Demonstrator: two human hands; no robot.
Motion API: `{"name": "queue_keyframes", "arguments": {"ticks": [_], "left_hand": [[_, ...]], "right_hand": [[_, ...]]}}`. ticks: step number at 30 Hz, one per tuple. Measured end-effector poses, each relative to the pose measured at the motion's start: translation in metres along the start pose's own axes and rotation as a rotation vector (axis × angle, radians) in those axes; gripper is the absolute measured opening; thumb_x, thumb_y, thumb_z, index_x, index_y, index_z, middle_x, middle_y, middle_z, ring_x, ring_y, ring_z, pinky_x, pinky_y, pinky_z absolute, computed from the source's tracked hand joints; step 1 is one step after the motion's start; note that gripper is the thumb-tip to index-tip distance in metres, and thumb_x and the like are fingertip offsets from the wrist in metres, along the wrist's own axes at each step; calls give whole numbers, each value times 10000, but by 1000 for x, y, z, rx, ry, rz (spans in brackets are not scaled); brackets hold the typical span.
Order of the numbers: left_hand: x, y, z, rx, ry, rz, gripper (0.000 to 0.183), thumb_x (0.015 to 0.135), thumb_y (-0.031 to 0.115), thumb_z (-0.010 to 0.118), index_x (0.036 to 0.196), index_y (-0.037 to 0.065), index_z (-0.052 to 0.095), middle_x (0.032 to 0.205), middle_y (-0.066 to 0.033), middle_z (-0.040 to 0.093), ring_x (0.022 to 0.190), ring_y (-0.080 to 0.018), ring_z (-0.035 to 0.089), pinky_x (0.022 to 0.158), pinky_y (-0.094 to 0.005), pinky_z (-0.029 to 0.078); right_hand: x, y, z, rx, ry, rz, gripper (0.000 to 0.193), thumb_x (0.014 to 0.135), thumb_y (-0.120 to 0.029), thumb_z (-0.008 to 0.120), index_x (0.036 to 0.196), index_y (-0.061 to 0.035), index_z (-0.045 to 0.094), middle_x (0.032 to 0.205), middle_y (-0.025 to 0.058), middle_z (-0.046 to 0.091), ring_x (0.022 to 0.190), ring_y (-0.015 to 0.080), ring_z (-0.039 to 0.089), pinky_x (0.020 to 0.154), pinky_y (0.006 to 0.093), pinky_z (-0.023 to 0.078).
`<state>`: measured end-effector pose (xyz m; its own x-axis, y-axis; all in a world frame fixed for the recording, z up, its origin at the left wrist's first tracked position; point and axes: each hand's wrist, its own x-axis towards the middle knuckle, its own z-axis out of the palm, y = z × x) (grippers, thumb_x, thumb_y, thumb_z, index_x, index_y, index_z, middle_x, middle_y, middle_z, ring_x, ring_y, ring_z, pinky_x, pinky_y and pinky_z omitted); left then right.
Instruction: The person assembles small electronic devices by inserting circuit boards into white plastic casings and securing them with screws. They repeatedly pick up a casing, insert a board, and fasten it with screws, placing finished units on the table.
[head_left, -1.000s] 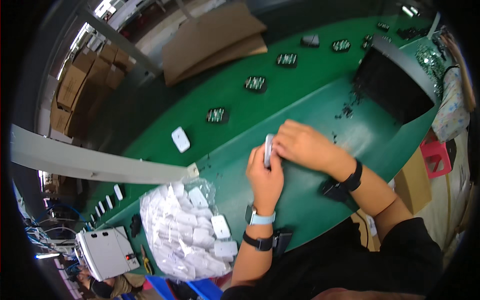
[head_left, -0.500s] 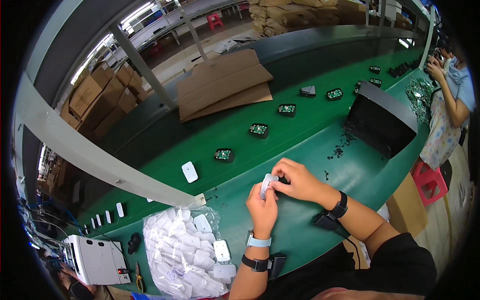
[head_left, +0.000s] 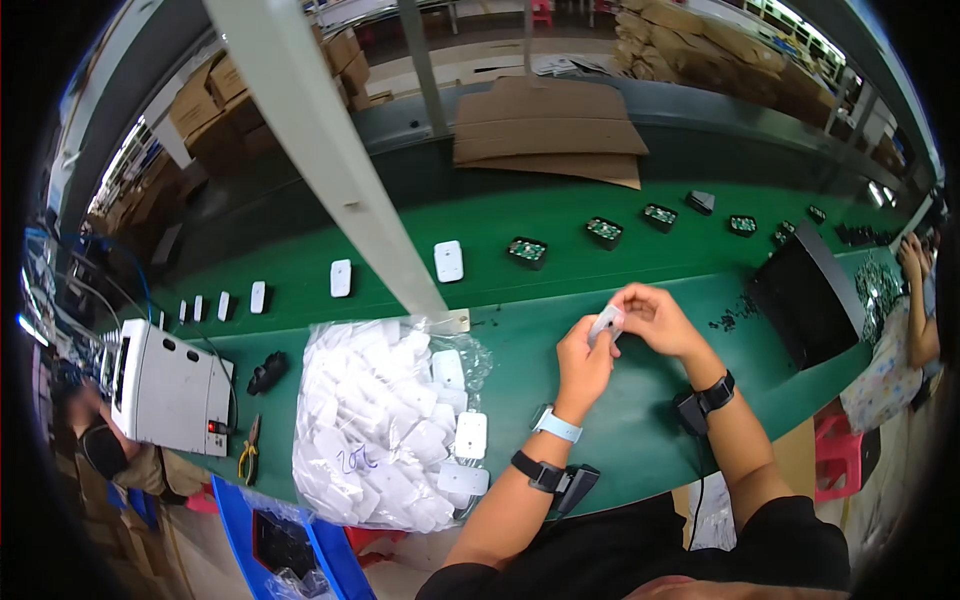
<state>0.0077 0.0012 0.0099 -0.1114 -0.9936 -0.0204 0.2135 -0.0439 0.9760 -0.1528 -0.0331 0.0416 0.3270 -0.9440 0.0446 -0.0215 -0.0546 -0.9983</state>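
Note:
In front of my chest, my left hand (head_left: pixel 583 372) pinches a small white plastic cover (head_left: pixel 606 324) between thumb and fingers. My right hand (head_left: pixel 657 320) is closed at the cover's upper right edge, thumb and fingertips against it. Anything small between those fingertips is too hidden to make out. To the left, a clear plastic bag (head_left: pixel 375 430) bulges with many similar white covers. A loose white cover (head_left: pixel 471 436) lies at the bag's right side.
Beyond my hands, a green belt (head_left: pixel 400 295) carries white covers and black housings with green circuit boards (head_left: pixel 527 251). A black bin (head_left: pixel 805 300) lies tipped at the right beside small black parts (head_left: pixel 735 313). Pliers (head_left: pixel 249 450) and a white machine (head_left: pixel 172 390) are left; a grey post (head_left: pixel 340 170) rises ahead.
My view has turned, so the bench appears more level and more of its left side shows. The white cover is tilted differently, still between both hands.

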Motion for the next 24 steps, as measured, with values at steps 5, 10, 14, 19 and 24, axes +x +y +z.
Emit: {"name": "queue_keyframes", "arguments": {"ticks": [5,10,14,19,24], "left_hand": [[5,-4,-13,-285,315,102,148,1011,96,425,986,-9,527,726,-100,621,546,-124,544,523,-259,452],[11,5,-6,-359,405,216,125,1018,103,431,992,1,498,767,-115,629,583,-137,560,555,-271,475],[11,-4,-6,-433,409,236,120,1029,116,442,1005,9,490,798,-118,635,607,-144,569,580,-278,486],[10,-11,-12,-497,318,144,130,1026,100,472,1059,-6,540,868,-124,655,725,-170,612,696,-316,520],[9,-7,-8,-596,180,72,201,1035,102,481,1155,-32,571,953,-132,679,861,-191,653,823,-340,541]], "right_hand": [[108,-19,36,-597,86,-227,461,847,-216,772,1196,9,572,1080,86,603,925,145,571,721,264,491],[152,19,39,-914,33,-382,468,775,-177,793,1168,-37,583,1105,174,588,971,300,609,814,389,517],[132,-5,44,-629,165,-275,210,819,-89,699,1007,-18,637,954,133,614,840,248,627,755,350,511],[63,-37,10,-264,136,-253,186,881,-57,553,1044,-13,631,1033,61,625,931,158,597,809,316,507],[-6,-23,-7,357,50,-49,290,867,-21,521,1147,-41,592,1061,62,604,990,157,581,866,328,519]]}}
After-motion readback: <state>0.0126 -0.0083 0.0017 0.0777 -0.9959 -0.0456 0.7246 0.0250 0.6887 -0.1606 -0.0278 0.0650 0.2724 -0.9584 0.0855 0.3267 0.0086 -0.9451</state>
